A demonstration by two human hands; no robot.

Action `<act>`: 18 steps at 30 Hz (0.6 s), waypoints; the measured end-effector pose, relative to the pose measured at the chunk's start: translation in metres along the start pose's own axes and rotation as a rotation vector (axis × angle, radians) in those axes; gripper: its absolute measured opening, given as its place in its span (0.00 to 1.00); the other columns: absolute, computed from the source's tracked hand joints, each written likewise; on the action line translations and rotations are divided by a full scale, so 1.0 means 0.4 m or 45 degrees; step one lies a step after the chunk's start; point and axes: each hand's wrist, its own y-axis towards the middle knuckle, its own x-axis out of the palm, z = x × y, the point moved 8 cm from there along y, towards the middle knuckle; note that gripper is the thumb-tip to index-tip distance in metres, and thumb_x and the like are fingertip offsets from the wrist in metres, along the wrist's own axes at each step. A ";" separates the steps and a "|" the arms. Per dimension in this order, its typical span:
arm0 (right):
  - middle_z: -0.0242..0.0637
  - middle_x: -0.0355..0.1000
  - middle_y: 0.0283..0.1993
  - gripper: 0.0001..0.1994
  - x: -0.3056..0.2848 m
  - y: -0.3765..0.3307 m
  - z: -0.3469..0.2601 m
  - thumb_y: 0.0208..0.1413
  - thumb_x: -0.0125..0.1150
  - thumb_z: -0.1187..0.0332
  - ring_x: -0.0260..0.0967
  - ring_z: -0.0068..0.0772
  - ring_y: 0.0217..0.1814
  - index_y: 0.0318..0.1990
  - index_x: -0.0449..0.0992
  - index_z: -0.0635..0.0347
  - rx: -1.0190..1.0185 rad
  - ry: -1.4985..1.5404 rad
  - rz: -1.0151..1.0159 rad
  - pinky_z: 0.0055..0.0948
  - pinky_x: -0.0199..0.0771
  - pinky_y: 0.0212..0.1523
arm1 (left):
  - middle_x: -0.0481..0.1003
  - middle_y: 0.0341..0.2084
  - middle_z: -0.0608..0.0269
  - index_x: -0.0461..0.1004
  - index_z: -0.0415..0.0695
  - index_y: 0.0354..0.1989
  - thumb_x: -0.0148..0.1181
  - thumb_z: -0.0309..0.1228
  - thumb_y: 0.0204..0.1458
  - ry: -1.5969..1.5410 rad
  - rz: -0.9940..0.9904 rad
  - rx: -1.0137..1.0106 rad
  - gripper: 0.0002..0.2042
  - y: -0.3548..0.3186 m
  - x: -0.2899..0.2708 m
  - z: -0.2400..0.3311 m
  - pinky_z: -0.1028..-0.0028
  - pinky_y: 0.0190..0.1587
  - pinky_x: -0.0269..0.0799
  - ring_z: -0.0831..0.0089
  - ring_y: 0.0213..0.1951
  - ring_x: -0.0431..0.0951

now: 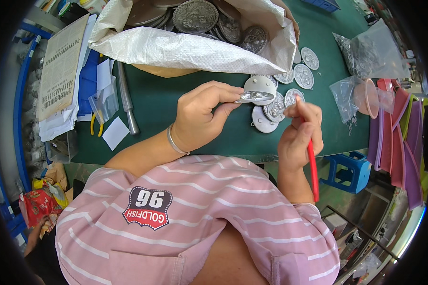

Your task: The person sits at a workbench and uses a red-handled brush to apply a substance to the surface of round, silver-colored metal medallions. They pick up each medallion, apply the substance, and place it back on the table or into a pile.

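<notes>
My left hand (199,111) pinches a silvery metal medallion (256,96) between thumb and fingers, tilted nearly edge-on above the green table. To its right my right hand (299,135) is closed around a slim red-handled tool (313,168); the handle points down toward me, and the tool's working end is hidden by the fingers. Several silver relief medallions (303,76) lie around and beneath the held one, some overlapping, with one plain-faced medallion (264,119) nearest me. Directly ahead stands a white woven sack (190,52) holding many darker medallions (195,17).
A tapered metal rod (125,97), yellow-handled pliers (97,124) and a white paper slip (115,133) lie left of my arm. Clear plastic bags (378,52) and a pinkish cup (366,98) sit at right. A blue stool (347,172) stands below the table edge.
</notes>
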 end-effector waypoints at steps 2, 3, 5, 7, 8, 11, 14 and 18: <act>0.45 0.68 0.29 0.09 0.017 0.000 -0.025 0.57 0.46 0.72 0.64 0.28 0.27 0.38 0.67 0.72 -0.011 0.219 0.000 0.27 0.66 0.32 | 0.77 0.31 0.51 0.72 0.35 0.29 0.60 0.12 0.38 0.028 -0.020 0.011 0.09 0.001 0.004 0.005 0.77 0.34 0.73 0.68 0.32 0.78; 0.45 0.68 0.28 0.07 0.030 0.001 -0.035 0.57 0.46 0.73 0.64 0.28 0.27 0.36 0.66 0.71 -0.031 0.294 -0.034 0.27 0.65 0.32 | 0.77 0.31 0.51 0.72 0.35 0.28 0.60 0.12 0.38 0.041 -0.031 0.013 0.09 0.000 0.005 0.008 0.77 0.33 0.73 0.67 0.32 0.78; 0.45 0.68 0.25 0.04 0.046 0.004 -0.036 0.56 0.46 0.75 0.64 0.28 0.25 0.32 0.63 0.68 0.000 0.342 -0.103 0.26 0.65 0.30 | 0.77 0.31 0.51 0.72 0.36 0.28 0.60 0.12 0.38 0.060 -0.045 0.018 0.09 -0.002 0.005 0.012 0.77 0.33 0.73 0.67 0.32 0.78; 0.45 0.67 0.23 0.04 0.059 0.006 -0.022 0.55 0.46 0.77 0.63 0.27 0.23 0.29 0.60 0.65 0.101 0.279 -0.173 0.26 0.65 0.29 | 0.77 0.32 0.51 0.72 0.36 0.28 0.60 0.12 0.37 0.059 -0.054 0.025 0.09 -0.002 0.007 0.013 0.77 0.32 0.74 0.66 0.32 0.78; 0.44 0.67 0.23 0.04 0.060 0.006 -0.021 0.54 0.47 0.78 0.63 0.26 0.23 0.29 0.61 0.66 0.088 0.301 -0.162 0.24 0.65 0.27 | 0.77 0.32 0.51 0.72 0.36 0.28 0.60 0.12 0.37 0.057 -0.058 0.026 0.09 -0.003 0.007 0.013 0.77 0.32 0.73 0.66 0.32 0.78; 0.43 0.68 0.23 0.04 0.062 0.002 -0.003 0.54 0.47 0.78 0.64 0.25 0.23 0.29 0.62 0.66 0.188 0.222 -0.177 0.23 0.65 0.26 | 0.77 0.32 0.52 0.72 0.36 0.28 0.60 0.13 0.37 0.058 -0.065 0.036 0.09 -0.004 0.008 0.017 0.77 0.32 0.73 0.66 0.31 0.78; 0.41 0.68 0.22 0.03 0.059 0.002 0.002 0.54 0.48 0.78 0.64 0.24 0.23 0.29 0.63 0.67 0.154 0.267 -0.157 0.22 0.65 0.26 | 0.77 0.32 0.52 0.72 0.36 0.28 0.60 0.13 0.38 0.052 -0.066 0.051 0.09 -0.004 0.007 0.017 0.77 0.32 0.73 0.67 0.31 0.78; 0.41 0.68 0.20 0.03 0.074 -0.011 0.014 0.54 0.48 0.78 0.64 0.24 0.22 0.29 0.63 0.66 0.227 0.151 -0.299 0.22 0.64 0.25 | 0.77 0.31 0.52 0.72 0.36 0.28 0.60 0.13 0.37 0.027 -0.060 0.032 0.09 -0.002 0.005 0.019 0.77 0.32 0.74 0.67 0.31 0.78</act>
